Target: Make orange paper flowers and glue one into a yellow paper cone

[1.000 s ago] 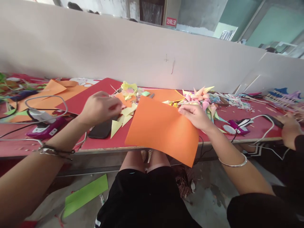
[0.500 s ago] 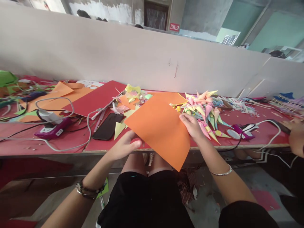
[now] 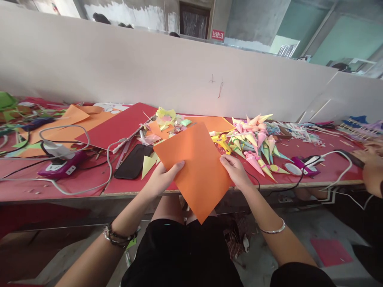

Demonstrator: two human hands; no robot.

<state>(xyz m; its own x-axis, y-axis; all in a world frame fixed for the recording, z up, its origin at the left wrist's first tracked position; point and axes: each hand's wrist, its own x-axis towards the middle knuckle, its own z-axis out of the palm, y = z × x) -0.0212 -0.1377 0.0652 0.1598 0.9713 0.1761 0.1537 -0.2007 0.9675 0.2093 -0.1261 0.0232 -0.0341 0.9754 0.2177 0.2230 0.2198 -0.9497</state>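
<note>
Between my two hands is an orange sheet (image 3: 199, 171), held up over the table's front edge with one corner pointing down toward my lap. My left hand (image 3: 163, 177) grips its left edge, thumb on top and the other fingers hidden beneath. At the right edge, my right hand (image 3: 236, 169) pinches the sheet between thumb and fingers. Behind the sheet lies a yellow glue gun (image 3: 222, 143), partly covered by it. Just right of that is a pile of pastel paper cones (image 3: 254, 139).
A black phone (image 3: 133, 161) and yellow scraps (image 3: 148, 165) lie left of the sheet. Farther left are a red board (image 3: 119, 123), orange sheets (image 3: 72, 119) and a purple power strip (image 3: 61, 165) with cables. Another person's hand (image 3: 372, 163) is at the far right.
My left hand has closed on the sheet's left edge, where it was open below it before. The sheet has turned and shifted left, uncovering more of the glue gun.
</note>
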